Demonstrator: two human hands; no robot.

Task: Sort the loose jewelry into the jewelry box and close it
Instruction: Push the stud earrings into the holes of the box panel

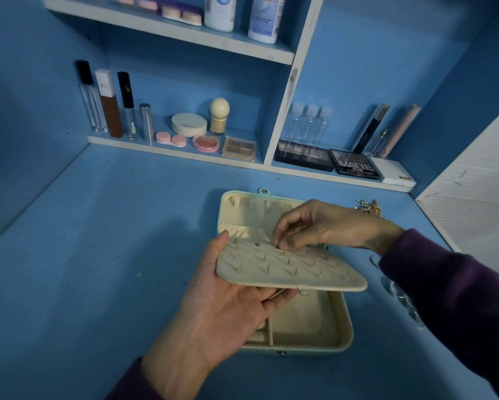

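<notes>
Head view: a blue desk [98,241] runs back to a blue wall with white shelves [173,151] of cosmetics at twelve o'clock. At the centre lies the open jewelry box [323,327], cream inside, its lid flat toward twelve o'clock. Above the tray the left hand [213,307], palm up with fingers spread flat, props the earring panel [288,267] from underneath at about seven o'clock, thumb hooked over the panel's left edge. The right hand [314,226] comes in from three o'clock, thumb and forefinger pinched on a small stud [277,246] at the panel's upper row; the other fingers are curled loosely. Whether the post is already through its hole cannot be told. Gold chains [369,209] lie loose on the desk at two o'clock, behind the right wrist, and some clear rings or bangles [401,295] sit at four o'clock beside the box.

The risk, as I judge it: the panel is tilted and only resting on open fingers, so pressing the stud could tip it, or the stud could slip and drop into the tray or onto the desk.
</notes>
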